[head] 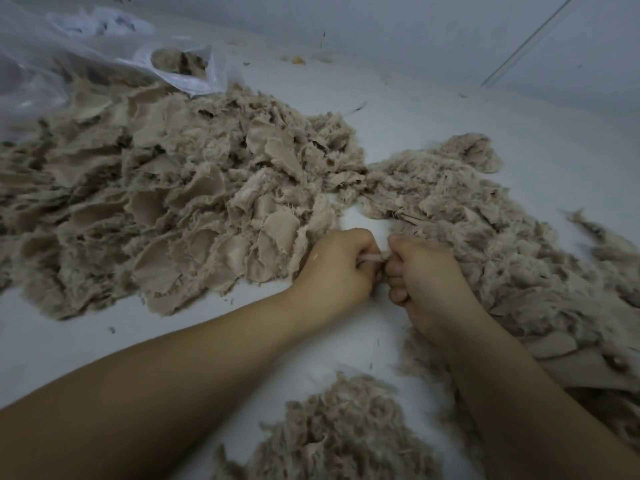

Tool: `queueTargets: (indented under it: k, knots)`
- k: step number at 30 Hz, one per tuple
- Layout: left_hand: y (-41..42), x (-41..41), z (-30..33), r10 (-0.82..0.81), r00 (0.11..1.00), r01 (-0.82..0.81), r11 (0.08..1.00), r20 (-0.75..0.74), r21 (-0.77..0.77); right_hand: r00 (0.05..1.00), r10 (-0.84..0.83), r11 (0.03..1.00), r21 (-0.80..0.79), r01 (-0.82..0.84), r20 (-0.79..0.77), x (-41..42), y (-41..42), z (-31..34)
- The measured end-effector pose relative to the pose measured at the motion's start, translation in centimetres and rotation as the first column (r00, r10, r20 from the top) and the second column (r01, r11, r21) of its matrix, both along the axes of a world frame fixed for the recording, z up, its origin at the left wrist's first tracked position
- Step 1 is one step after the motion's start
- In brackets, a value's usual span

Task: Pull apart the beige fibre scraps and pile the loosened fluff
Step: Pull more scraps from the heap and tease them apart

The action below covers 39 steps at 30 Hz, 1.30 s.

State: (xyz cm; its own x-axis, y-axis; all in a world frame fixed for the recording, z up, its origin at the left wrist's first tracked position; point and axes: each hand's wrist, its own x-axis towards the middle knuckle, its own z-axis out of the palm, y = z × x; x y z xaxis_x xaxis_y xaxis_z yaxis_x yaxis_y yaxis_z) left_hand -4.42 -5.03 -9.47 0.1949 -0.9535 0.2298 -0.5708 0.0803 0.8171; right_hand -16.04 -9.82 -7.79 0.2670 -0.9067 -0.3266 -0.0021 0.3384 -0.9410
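**Scrap gripped between both fists**

Scrap heap [166, 202] fills the left; fluff [485, 237] spreads right, a smaller pile [346, 431] near. Left hand [336, 268] and right hand [426, 275], knuckles touching, clench one scrap [372, 258] between the heaps.

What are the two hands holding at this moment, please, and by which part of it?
Both hold one small beige scrap. The left hand grips its left end and the right hand its right end, with only a short strip showing between the curled fingers.
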Motion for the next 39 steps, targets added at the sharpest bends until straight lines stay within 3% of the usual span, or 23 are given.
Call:
queueTargets:
  k: [9,13,19,26,29,32,39]
  knots:
    - [1.9,0.1,1.0,0.004,0.932,-0.013,1.0,-0.362,-0.022,1.0,-0.008,0.999,-0.031,0.007,-0.028,-0.2,-0.4,-0.7]
    - [1.9,0.2,1.7,0.009,0.854,-0.018,1.0,-0.52,-0.012,0.999,-0.04,0.999,-0.003,0.041,0.03,-0.3,-0.5,-1.0]
    - [2.9,-0.1,1.6,-0.021,0.838,0.023,1.0,-0.546,-0.002,0.983,-0.154,0.984,0.106,0.144,0.098,-0.2,-0.7,-0.8]
    - [4.1,0.4,1.5,-0.007,0.789,0.002,1.0,-0.614,-0.009,0.985,-0.163,0.984,0.083,0.158,0.06,-0.2,-0.8,-1.0]
    - [4.4,0.7,1.8,-0.046,0.788,0.034,0.999,-0.614,-0.032,0.987,-0.157,0.987,0.026,0.156,0.031,-0.4,-0.8,-1.3]
    - [4.1,0.9,1.3,0.037,0.788,-0.019,0.999,-0.615,0.036,0.994,-0.11,0.992,-0.065,0.11,0.013,-0.2,-0.3,-1.3]
    - [3.5,1.3,0.6,-0.028,0.724,0.0,0.999,-0.689,-0.041,0.989,0.122,0.916,-0.374,-0.145,-0.084,-0.3,1.5,-0.8]
